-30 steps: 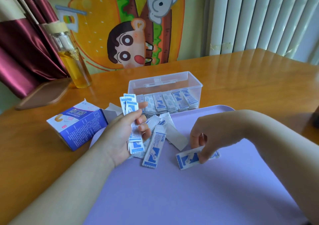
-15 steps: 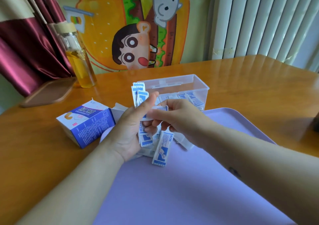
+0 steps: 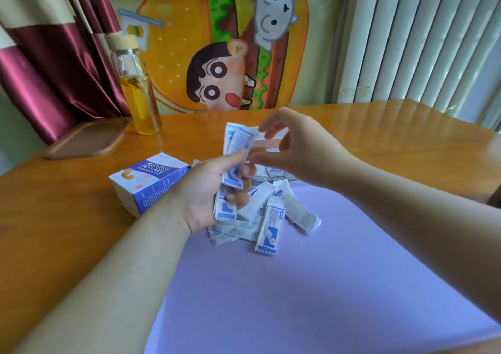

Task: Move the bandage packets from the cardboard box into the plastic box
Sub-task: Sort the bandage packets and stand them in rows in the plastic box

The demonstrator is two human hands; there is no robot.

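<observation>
Left hand (image 3: 200, 199): grips your sheaf of blue-and-white bandage packets (image 3: 236, 147).
Right hand (image 3: 295, 147): curled, blurred; grip unclear.
Change: 1 packet moved from lilac mat (image 3: 298, 286) to sheaf.
Clear plastic box (image 3: 279, 176): behind hands; deposit pending.

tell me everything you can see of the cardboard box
The cardboard box is a carton, white on top with blue lettering and an orange bandage picture, blue with fine print on its side. It lies on the wooden table, left of the purple mat, end flaps open toward the left hand.
</observation>
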